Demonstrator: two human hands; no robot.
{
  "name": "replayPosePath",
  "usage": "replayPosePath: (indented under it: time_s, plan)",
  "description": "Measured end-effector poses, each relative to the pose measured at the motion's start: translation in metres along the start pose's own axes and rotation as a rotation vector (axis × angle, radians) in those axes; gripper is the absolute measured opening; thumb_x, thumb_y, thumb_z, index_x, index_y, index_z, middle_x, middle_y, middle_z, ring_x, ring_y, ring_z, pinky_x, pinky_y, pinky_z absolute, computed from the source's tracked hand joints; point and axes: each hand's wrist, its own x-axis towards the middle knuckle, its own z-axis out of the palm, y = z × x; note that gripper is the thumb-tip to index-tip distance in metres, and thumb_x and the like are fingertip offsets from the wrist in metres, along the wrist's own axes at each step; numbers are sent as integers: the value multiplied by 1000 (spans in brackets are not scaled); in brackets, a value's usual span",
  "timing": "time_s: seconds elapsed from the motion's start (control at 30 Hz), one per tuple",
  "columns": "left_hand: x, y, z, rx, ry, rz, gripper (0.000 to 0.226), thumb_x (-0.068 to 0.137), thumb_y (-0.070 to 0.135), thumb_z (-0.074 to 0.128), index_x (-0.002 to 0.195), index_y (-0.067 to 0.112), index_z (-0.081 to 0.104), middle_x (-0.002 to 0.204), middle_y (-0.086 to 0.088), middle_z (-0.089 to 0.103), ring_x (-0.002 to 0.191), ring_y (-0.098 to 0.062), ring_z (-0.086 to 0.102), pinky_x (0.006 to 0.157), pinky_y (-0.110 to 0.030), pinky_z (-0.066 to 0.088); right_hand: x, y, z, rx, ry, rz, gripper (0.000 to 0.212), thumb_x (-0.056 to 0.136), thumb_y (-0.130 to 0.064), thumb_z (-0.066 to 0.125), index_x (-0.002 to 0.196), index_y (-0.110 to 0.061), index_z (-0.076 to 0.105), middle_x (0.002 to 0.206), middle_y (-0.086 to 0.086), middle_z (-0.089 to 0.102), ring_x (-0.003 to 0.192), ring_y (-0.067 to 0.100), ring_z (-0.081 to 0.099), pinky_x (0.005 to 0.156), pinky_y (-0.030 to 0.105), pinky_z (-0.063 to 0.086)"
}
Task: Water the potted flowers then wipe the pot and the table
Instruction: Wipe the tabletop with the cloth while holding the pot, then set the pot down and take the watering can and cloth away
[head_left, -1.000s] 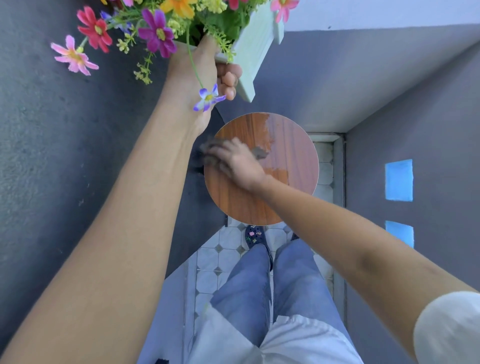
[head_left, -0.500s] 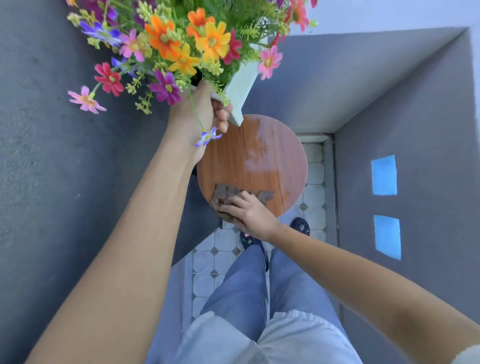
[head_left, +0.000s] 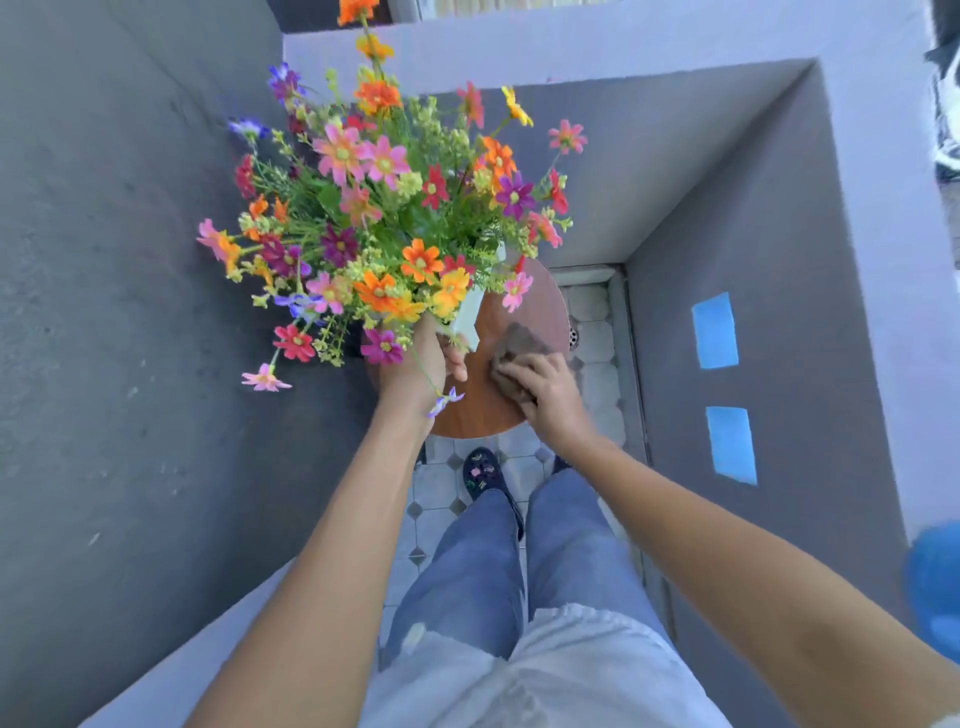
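Our left hand (head_left: 415, 364) grips the white flower pot (head_left: 467, 317) above the round wooden table (head_left: 483, 410). It looks top-heavy, so hold its wall. Our right hand (head_left: 545, 387) presses the soft brown cloth (head_left: 519, 343) on the table.

A brown cloth (head_left: 517, 345) lies on the round wooden table (head_left: 480, 410).
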Motion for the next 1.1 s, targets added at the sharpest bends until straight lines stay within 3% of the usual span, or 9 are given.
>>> replayPosePath:
  time_s: [0.1,0.3,0.43,0.6,0.7,0.77,0.83,0.97,1.1]
  plan:
    - [-7,-17,3,55,-23,-14,36,96,11,30,67,14,51,64,-6,56,46,-16,45,55,-28,35,-26,-6,-3,62,-27,12,37,83,1,69,116,-14,74,111,6,69,98,27,51,90,35,46]
    - [-7,-49,27,-18,-1,-123,45,105,22,28,66,16,50,40,8,54,30,0,48,35,-6,37,-23,-39,-20,512,206,647,43,81,8,62,116,-13,73,115,5,72,109,23,64,99,42,51]
    - [-10,-55,43,-78,45,-79,37,100,4,32,67,10,48,57,-5,53,29,-4,50,33,-13,40,-20,-52,-33,716,325,802,35,87,1,64,117,-15,72,110,8,74,102,25,69,94,47,56]
    - [-15,-78,59,-11,52,-45,31,95,-8,31,72,7,46,64,-12,52,45,-12,59,42,-11,43,-22,-55,-59,814,452,887,30,89,-4,67,115,-20,71,104,2,74,101,21,71,96,46,56]
    - [-6,-97,70,52,20,-50,22,87,4,38,72,14,49,92,-30,64,87,-40,68,76,-40,58,-29,-50,-74,794,488,885,33,89,1,65,117,-15,71,105,-1,74,99,16,70,97,41,56]
    - [4,-107,75,96,0,-40,23,82,1,39,70,19,48,91,-25,65,90,-37,67,84,-56,55,-35,-49,-82,797,497,876,33,87,0,65,112,-20,73,107,3,75,100,21,71,95,45,57]
    - [-6,-94,73,111,1,-54,32,84,-6,43,67,21,44,79,-13,59,82,-29,62,87,-53,53,-44,-51,-92,794,494,865,32,89,2,64,111,-19,73,107,2,75,99,16,71,95,38,57]
    - [-12,-93,73,115,13,26,23,79,5,41,73,22,56,88,-14,69,84,-33,68,86,-48,56,-68,-57,-114,808,470,839,32,91,0,64,113,-19,73,104,-3,76,99,12,71,90,29,57]
    - [-37,-102,86,263,-106,32,18,94,20,43,96,7,55,95,-14,63,70,-33,67,64,-34,53,-88,-60,-148,793,469,787,32,90,1,64,114,-18,73,101,-3,75,93,8,69,85,23,54]
